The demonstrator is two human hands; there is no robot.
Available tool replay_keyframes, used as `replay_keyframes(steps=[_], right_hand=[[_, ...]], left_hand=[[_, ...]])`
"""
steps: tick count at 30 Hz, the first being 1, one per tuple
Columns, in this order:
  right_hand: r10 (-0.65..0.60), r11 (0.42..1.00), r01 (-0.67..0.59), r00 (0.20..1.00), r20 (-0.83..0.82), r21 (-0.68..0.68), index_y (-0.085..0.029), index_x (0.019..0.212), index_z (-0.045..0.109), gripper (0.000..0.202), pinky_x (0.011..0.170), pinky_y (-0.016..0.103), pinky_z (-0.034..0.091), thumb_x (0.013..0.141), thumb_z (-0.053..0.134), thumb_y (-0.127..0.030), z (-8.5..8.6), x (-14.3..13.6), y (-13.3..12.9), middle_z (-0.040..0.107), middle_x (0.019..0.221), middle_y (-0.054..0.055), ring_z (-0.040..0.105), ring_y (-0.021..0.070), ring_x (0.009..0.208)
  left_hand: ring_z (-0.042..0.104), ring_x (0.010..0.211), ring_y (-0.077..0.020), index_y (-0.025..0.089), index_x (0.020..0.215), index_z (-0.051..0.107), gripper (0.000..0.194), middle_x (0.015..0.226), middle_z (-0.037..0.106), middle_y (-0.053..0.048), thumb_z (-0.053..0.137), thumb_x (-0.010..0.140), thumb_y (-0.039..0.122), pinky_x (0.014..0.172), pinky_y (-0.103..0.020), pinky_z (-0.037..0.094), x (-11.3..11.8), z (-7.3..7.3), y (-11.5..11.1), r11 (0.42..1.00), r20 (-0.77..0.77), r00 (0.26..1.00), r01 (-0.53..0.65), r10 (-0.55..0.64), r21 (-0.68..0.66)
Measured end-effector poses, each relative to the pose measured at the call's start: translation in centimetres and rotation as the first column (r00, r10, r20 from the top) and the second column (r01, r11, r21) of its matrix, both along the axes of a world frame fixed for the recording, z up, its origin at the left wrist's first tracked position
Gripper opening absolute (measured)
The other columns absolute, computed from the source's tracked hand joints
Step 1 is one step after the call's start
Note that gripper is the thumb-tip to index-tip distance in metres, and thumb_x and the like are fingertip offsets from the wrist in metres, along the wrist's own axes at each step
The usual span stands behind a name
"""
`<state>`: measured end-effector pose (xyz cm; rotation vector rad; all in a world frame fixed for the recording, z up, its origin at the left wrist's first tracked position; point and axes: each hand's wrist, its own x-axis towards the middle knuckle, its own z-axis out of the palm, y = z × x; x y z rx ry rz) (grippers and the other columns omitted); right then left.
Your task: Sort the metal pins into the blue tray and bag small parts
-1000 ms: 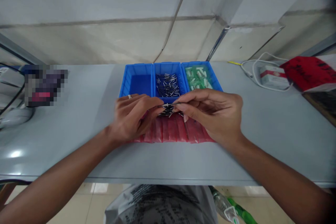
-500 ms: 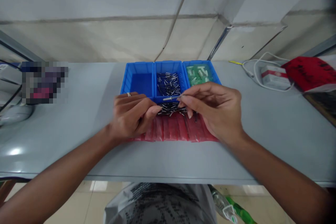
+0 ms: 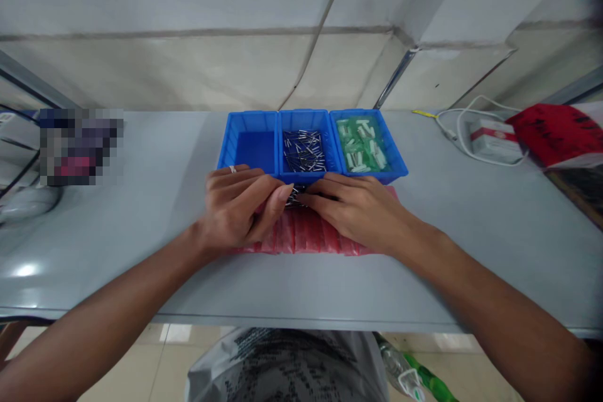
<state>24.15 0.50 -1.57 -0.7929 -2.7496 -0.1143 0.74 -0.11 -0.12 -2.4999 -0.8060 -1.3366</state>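
Note:
My left hand (image 3: 242, 204) is closed, thumb against the curled index finger, over the left end of a row of red plastic packets (image 3: 308, 232). Whatever it may hold is hidden. A pile of small silver rivets (image 3: 296, 195) lies between my hands, just behind the packets. My right hand (image 3: 360, 207) reaches down to this pile from the right, its fingers bent together and their tips among the rivets. Anything between those tips cannot be made out. More rivets (image 3: 305, 154) lie in the middle blue bin (image 3: 302, 176).
The left blue bin (image 3: 254, 144) holds nothing visible. White cylinders in green plastic (image 3: 362, 144) fill the right bin. A white cable (image 3: 464, 119), a white-and-red box (image 3: 494, 138) and a red bag (image 3: 560, 135) lie right. A computer mouse (image 3: 35, 201) sits left.
My right hand has moved down and left from above the packets to the pile; the rivet it held up is out of sight. The left hand stays almost in place.

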Motion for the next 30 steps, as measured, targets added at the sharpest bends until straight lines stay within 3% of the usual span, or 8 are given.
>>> replay_keyframes(steps=[2, 6, 13, 17, 20, 23, 27, 30], right_hand=[[0.002, 1.0, -0.002, 1.0, -0.029, -0.007, -0.027, 0.119, 0.072, 0.035, 0.081, 0.037, 0.064, 0.094, 0.059, -0.006, -0.1, 0.0, 0.1, 0.077, 0.113, 0.006, 0.073, 0.025, 0.103], [0.018, 1.0, -0.02, 0.997, -0.07, -0.021, -0.024, 0.117, 0.072, 0.032, 0.08, 0.038, 0.064, 0.095, 0.057, -0.006, 0.0, -0.1, -0.1, 0.077, 0.109, 0.008, 0.073, 0.025, 0.101], [-0.015, 1.0, 0.018, 0.993, -0.12, 0.025, -0.029, 0.116, 0.073, 0.032, 0.08, 0.036, 0.064, 0.1, 0.051, -0.012, 0.3, 0.1, -0.1, 0.076, 0.104, 0.004, 0.072, 0.0219, 0.098], [-0.016, 0.996, 0.031, 0.984, -0.176, 0.081, -0.021, 0.129, 0.068, 0.038, 0.064, 0.034, 0.062, 0.099, 0.048, -0.011, 0.5, -0.3, -0.3, 0.074, 0.1, 0.008, 0.072, 0.0204, 0.083], [-0.014, 0.997, 0.03, 0.978, -0.207, 0.075, -0.023, 0.12, 0.071, 0.035, 0.064, 0.032, 0.061, 0.099, 0.047, -0.011, 0.6, -0.4, -0.5, 0.074, 0.102, 0.006, 0.072, 0.0186, 0.084], [-0.034, 0.999, 0.029, 0.964, -0.263, -0.021, -0.025, 0.108, 0.074, 0.03, 0.072, 0.031, 0.063, 0.1, 0.048, -0.012, 0.9, -0.3, -0.6, 0.074, 0.103, 0.005, 0.073, 0.0174, 0.09], [-0.025, 1.0, 0.018, 0.899, -0.438, -0.02, -0.023, 0.106, 0.073, 0.022, 0.078, 0.031, 0.063, 0.102, 0.053, -0.015, 1.2, 0.0, -0.3, 0.075, 0.102, 0.005, 0.073, 0.0166, 0.088], [-0.053, 0.997, 0.014, 0.81, -0.585, -0.072, -0.026, 0.104, 0.073, 0.017, 0.081, 0.034, 0.062, 0.099, 0.061, -0.016, 1.6, 0.1, -0.1, 0.075, 0.098, 0.002, 0.073, 0.0179, 0.09]], left_hand=[[0.053, 0.048, -0.0066, 0.017, 0.09, 0.063, 0.004, 0.06, 0.062, 0.006, 0.064, 0.092, 0.014, 0.05, -0.024, 0.042, 0.2, 0.0, -0.1, 0.999, 0.025, 0.999, -0.048, 0.048, 0.021], [0.059, 0.051, -0.0061, 0.018, 0.118, 0.063, 0.029, 0.068, 0.069, 0.007, 0.065, 0.09, 0.011, 0.052, -0.021, 0.046, 0.3, -0.4, -0.2, 0.988, 0.053, 0.989, -0.141, 0.138, 0.062], [0.055, 0.052, -0.0065, 0.014, 0.11, 0.069, 0.026, 0.064, 0.065, 0.006, 0.062, 0.087, 0.004, 0.054, -0.023, 0.042, -0.1, -0.6, 0.2, 0.996, -0.061, 0.998, -0.018, 0.023, 0.086], [0.058, 0.054, -0.0063, 0.015, 0.112, 0.069, 0.027, 0.07, 0.07, 0.004, 0.063, 0.086, 0.006, 0.055, -0.022, 0.044, -0.1, -0.5, 0.1, 0.991, -0.068, 0.995, -0.066, 0.074, 0.118], [0.066, 0.063, -0.0066, 0.016, 0.116, 0.068, 0.031, 0.084, 0.076, 0.001, 0.063, 0.087, 0.006, 0.057, -0.02, 0.046, 0.0, -0.4, -0.1, 0.987, -0.073, 0.993, -0.079, 0.09, 0.143], [0.072, 0.074, -0.0093, 0.017, 0.117, 0.068, 0.034, 0.097, 0.079, -0.002, 0.065, 0.085, 0.005, 0.058, -0.02, 0.048, 0.0, -0.4, -0.2, 0.987, -0.074, 0.993, -0.084, 0.094, 0.138], [0.074, 0.084, -0.0117, 0.016, 0.118, 0.069, 0.036, 0.105, 0.078, -0.004, 0.067, 0.084, 0.005, 0.063, -0.022, 0.053, 0.0, -0.5, -0.1, 0.99, -0.077, 0.993, -0.077, 0.087, 0.117], [0.074, 0.08, -0.0101, 0.014, 0.114, 0.07, 0.035, 0.104, 0.078, -0.004, 0.068, 0.082, 0.002, 0.057, -0.022, 0.049, 0.0, -0.5, -0.1, 0.991, -0.09, 0.993, -0.066, 0.077, 0.118]])
